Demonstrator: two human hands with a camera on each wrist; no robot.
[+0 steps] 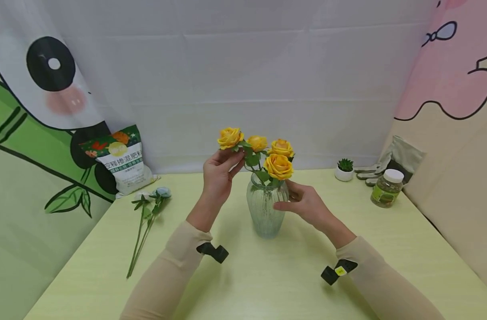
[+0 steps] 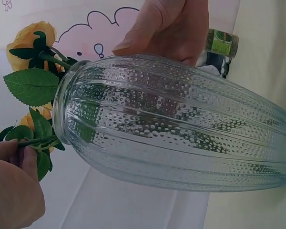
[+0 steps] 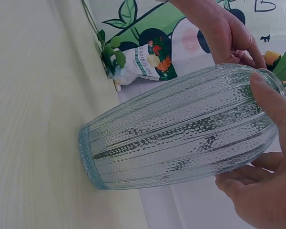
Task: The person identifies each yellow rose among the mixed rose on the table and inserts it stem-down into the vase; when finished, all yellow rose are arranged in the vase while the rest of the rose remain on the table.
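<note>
A ribbed clear glass vase (image 1: pixel 266 211) stands upright on the table with several yellow roses (image 1: pixel 278 166) in its mouth. My left hand (image 1: pixel 219 173) pinches a rose stem (image 2: pixel 35 141) between thumb and fingers, just beside the vase's rim and below the leftmost bloom (image 1: pixel 230 138). From the other side my right hand (image 1: pixel 307 204) grips the upper part of the vase, thumb in front and fingers behind. In the right wrist view the vase's base (image 3: pixel 89 157) rests on the tabletop, and dark stems show blurred through the bumpy glass.
Pale blue and white flowers (image 1: pixel 147 209) lie on the table at left, before a bag (image 1: pixel 125 162) of what looks like fertilizer. At right are a small potted succulent (image 1: pixel 344 170), a white-lidded jar (image 1: pixel 386 189) and grey gloves (image 1: pixel 399 158). A white curtain hangs behind.
</note>
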